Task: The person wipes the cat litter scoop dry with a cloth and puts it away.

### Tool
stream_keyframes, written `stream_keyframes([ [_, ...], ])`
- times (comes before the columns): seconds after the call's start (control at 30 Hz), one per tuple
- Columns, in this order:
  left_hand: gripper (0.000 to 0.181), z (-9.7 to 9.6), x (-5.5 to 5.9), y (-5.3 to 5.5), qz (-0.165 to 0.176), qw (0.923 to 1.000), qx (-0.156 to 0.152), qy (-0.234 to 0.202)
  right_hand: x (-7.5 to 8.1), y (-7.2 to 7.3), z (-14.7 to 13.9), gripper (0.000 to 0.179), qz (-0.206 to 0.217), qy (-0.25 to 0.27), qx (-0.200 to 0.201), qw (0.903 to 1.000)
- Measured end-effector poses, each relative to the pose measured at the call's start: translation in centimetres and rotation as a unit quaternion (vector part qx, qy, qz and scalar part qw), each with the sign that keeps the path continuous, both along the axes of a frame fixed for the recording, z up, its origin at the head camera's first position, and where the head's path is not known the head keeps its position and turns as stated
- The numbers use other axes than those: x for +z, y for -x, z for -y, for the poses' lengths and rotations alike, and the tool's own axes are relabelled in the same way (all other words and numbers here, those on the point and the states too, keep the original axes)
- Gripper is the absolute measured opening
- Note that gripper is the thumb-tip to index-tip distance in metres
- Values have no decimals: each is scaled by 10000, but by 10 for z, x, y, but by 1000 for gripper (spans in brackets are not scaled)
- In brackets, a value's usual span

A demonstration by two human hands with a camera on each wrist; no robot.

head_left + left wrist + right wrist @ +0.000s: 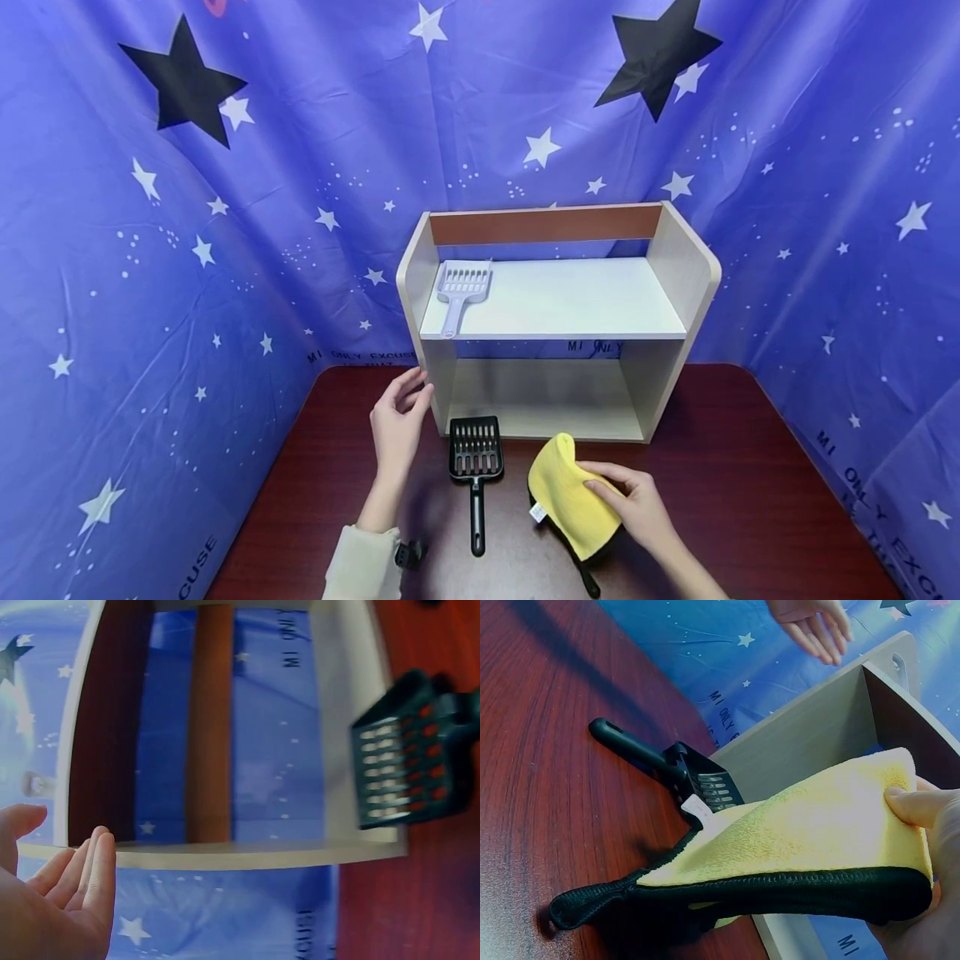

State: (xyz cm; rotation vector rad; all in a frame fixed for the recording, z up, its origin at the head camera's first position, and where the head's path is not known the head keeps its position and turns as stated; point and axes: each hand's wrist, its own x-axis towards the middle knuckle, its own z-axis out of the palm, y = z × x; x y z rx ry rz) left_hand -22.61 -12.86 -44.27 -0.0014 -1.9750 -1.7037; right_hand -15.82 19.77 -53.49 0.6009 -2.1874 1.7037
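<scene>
Right hand [633, 500] pinches yellow cloth [573, 500] between thumb and fingers; cloth extends left of it. Left hand [399, 418]: thumb and fingers apart, beside shelf unit [570, 292], contact unclear. Black scoop [477, 478] just right of left hand; pale scoop [463, 293] beyond it.

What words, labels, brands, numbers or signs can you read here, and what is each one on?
"MI ONLY EXCUSE": blue star-print curtain, left of the two-tier shelf.
"MI ONLY": same curtain, through the shelf's lower opening.
"MI ONLY EXC": curtain, right side of the head view, cut off.
"CUSE": curtain, lower left of that view, cut off.
Second lines beneath: too hidden or distorted to read surely.
White tag on yellow cloth: too small to read.
</scene>
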Motion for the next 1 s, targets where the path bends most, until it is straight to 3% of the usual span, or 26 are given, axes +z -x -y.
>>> stream_keyframes([
  [0.33,34,13,-53,-14,741,9972,88,104,1,0,-1,24,110,65,0,9999],
  [0.57,36,15,-83,-21,1255,9917,30,279,1,-1,-1,22,155,45,-65,9998],
  [0.83,39,16,-116,-31,1845,9819,-431,40,2,-1,-2,23,190,47,-52,9998],
  [1.0,40,11,-138,-35,1987,9779,-650,-67,1,-1,-3,23,213,56,-14,9998],
])
